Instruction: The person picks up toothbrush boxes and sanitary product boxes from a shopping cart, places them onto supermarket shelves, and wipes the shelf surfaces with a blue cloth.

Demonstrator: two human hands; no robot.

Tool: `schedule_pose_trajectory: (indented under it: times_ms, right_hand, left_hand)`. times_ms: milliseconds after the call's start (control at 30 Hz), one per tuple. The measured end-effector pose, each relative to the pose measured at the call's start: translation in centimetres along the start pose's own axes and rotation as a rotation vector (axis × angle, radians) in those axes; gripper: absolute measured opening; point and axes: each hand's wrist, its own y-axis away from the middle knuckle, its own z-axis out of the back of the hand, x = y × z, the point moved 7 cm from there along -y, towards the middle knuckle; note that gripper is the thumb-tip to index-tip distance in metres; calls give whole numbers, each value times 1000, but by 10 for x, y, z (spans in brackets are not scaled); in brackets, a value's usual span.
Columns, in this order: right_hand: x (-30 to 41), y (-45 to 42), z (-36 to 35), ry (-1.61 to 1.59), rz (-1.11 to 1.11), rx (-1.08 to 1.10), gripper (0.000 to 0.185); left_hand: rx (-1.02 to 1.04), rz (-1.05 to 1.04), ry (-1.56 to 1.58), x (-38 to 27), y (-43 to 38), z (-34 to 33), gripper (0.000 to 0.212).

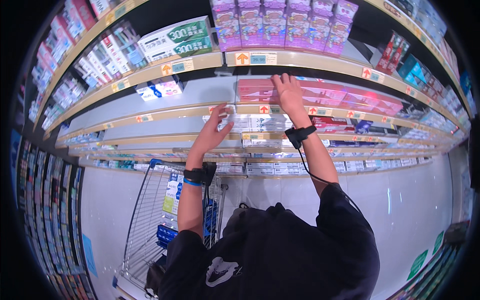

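Observation:
My right hand [288,93] reaches onto a shelf, its fingers bent over the top of pink toothpaste boxes [257,89] stacked near the shelf's middle. Whether it grips one cannot be told. More pink boxes [362,98] continue to the right of it. My left hand [215,129] is raised before the shelf edge [180,110], fingers apart and holding nothing. White boxes [258,122] lie on the shelf below, between the two hands. Each wrist wears a black band with a small device and a cable.
Purple boxes [262,24] stand in a row on the shelf above, beside white and green boxes [176,39]. A white and blue box [159,89] lies farther left. A metal shopping cart [137,210] with several boxes stands at my left. Another shelf [50,202] is at far left.

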Motion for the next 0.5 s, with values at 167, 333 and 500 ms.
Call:
schedule_pose_trajectory:
  times_ms: [167,333,500]
  right_hand:
    - [-24,-6,-21,174,-65,149,21]
    - [-14,-16,-33,96,-36,289,38]
    - [-13,-13,-24,124,-62,309,65]
  left_hand:
    - [38,34,-100,13,-80,-27,81]
    - [-178,-99,-110,56,-106,-44,82]
    - [-279,-36,-170,67,-106,-50,56]
